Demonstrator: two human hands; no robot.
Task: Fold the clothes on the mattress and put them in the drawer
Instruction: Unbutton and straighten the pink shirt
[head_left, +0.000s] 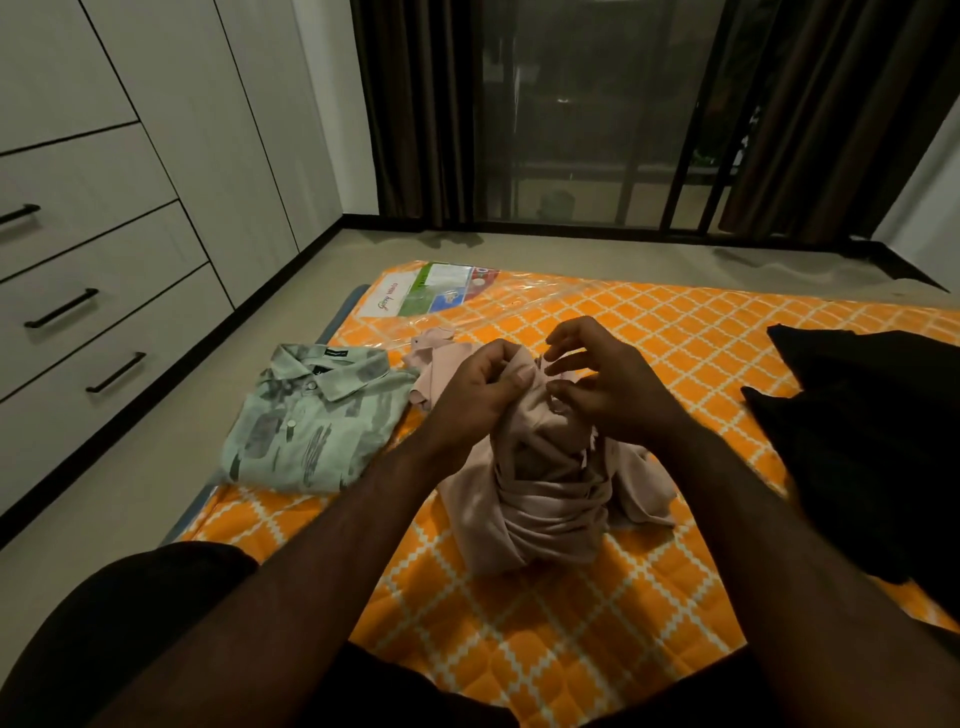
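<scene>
The left hand (478, 387) grips the top of a bunched pink shirt (540, 499), fingers and thumb curled tight on the cloth, the rest heaped below them on the orange mattress (571, 634). The right hand (608, 384) has its fingers bent and spread, tips at the same fold beside the left thumb; whether they pinch it cannot be told. A folded green shirt (322, 421) lies left of the left fingers, the drawers (104, 332) farther left.

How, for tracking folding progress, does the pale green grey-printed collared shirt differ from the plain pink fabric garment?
The green shirt lies folded flat; the pink garment stands bunched in a heap. The green shirt is untouched; the left hand grips the pink garment. Both rest on the orange quilted mattress.
</scene>
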